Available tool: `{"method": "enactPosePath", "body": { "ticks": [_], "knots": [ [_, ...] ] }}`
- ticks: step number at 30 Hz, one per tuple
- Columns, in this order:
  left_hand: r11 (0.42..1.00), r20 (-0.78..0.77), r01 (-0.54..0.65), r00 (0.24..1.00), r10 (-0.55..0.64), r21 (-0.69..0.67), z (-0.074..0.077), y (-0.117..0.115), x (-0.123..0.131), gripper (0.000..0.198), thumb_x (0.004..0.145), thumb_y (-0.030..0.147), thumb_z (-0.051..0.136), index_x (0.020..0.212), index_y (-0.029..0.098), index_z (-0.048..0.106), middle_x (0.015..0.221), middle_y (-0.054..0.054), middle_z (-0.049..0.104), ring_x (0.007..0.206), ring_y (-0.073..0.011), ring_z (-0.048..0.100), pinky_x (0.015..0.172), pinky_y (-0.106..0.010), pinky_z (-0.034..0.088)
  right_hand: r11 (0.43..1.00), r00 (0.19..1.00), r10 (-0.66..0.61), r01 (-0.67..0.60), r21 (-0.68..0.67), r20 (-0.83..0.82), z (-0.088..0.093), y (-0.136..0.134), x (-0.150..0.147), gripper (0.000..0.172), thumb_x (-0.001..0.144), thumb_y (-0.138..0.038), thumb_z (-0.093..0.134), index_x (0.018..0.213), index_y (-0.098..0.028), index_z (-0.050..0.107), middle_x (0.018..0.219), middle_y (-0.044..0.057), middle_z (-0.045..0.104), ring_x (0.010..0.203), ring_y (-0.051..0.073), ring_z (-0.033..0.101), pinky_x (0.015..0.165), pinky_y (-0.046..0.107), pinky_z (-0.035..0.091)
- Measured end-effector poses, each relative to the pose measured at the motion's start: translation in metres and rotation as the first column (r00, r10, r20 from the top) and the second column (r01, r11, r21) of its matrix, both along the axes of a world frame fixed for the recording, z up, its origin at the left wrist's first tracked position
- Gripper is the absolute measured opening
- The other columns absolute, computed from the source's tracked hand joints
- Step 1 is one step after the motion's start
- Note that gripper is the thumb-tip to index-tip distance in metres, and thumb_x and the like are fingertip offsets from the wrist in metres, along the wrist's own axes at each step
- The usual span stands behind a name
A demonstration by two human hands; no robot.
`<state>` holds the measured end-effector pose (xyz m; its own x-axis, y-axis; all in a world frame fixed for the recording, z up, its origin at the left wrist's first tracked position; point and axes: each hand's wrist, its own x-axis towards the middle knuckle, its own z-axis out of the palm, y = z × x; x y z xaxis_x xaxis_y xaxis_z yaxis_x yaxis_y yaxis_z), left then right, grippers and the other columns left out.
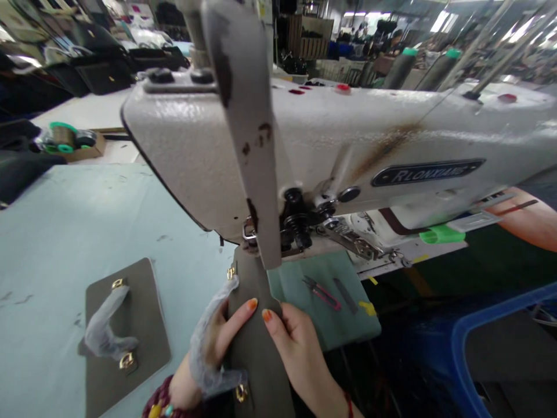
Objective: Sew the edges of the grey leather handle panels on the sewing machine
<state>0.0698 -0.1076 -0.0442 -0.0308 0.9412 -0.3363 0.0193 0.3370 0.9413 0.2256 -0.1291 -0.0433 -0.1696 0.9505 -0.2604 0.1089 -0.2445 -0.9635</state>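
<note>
A grey bag panel (256, 348) runs lengthwise under the white sewing machine (187, 139); its far end is hidden behind the machine's head. My left hand (221, 342) grips the panel's left side, thumb on top, other fingers mostly hidden. Around that hand arches a plastic-wrapped handle (198, 360), joined to the panel by gold buckles (241, 393). My right hand (300, 348) holds the right edge, thumb on top and fingers curled beneath. On the left, a second grey bag panel (150, 325) lies flat with its own wrapped handle (102, 334).
Pink-handled thread snips (324, 293) and a grey blade-like strip (345, 296) lie on the green pad (300, 278). A blue bin (461, 348) stands at lower right. Thread spools (65, 139) sit in a box at far left. Another person's arm (531, 217) shows at right.
</note>
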Motion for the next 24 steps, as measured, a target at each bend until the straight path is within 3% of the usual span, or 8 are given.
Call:
{"method": "enactPosePath", "body": {
  "ticks": [4, 11, 17, 24],
  "knots": [
    [0.990, 0.080, -0.017, 0.996, 0.028, -0.140, 0.002, -0.006, 0.002, 0.038, 0.073, 0.053, 0.069, 0.099, 0.026, 0.073, 0.097, -0.012, 0.075, 0.091, -0.0360, 0.071, 0.076, -0.046, 0.060, 1.000, 0.998, 0.022, -0.022, -0.002, 0.051, 0.008, -0.002, 0.006, 0.042, 0.093, -0.049, 0.049, 0.072, -0.013, 0.058, 0.064, 0.000, 0.050, 0.060, 0.011, 0.042, 0.052, 0.021, 0.028],
    [0.989, 0.081, -0.037, 0.996, 0.049, -0.140, 0.001, -0.002, 0.003, 0.041, 0.071, 0.052, 0.072, 0.103, 0.026, 0.071, 0.110, -0.011, 0.073, 0.105, -0.0355, 0.066, 0.077, -0.039, 0.059, 1.000, 0.997, 0.020, -0.020, -0.003, 0.070, 0.007, 0.005, 0.004, 0.042, 0.092, -0.047, 0.048, 0.069, -0.013, 0.055, 0.062, 0.000, 0.047, 0.059, 0.011, 0.039, 0.051, 0.022, 0.027],
    [0.994, 0.099, -0.075, 0.992, 0.082, -0.077, 0.012, 0.013, 0.004, 0.034, 0.070, 0.049, 0.075, 0.093, 0.025, 0.073, 0.102, -0.010, 0.074, 0.092, -0.0315, 0.070, 0.081, -0.038, 0.058, 1.000, 0.995, 0.018, -0.018, -0.001, 0.098, 0.007, 0.019, 0.001, 0.041, 0.092, -0.048, 0.049, 0.069, -0.013, 0.055, 0.062, 0.000, 0.046, 0.058, 0.011, 0.037, 0.050, 0.022, 0.025],
    [0.992, 0.228, -0.021, 0.972, 0.049, -0.124, 0.006, 0.028, -0.004, 0.039, 0.074, 0.048, 0.073, 0.105, 0.025, 0.069, 0.102, -0.009, 0.073, 0.083, -0.0273, 0.070, 0.079, -0.037, 0.058, 1.000, 0.998, 0.008, -0.009, 0.018, 0.068, 0.008, 0.039, -0.005, 0.042, 0.090, -0.047, 0.050, 0.064, -0.016, 0.049, 0.058, -0.002, 0.042, 0.055, 0.010, 0.036, 0.048, 0.021, 0.023]
  ]
}}
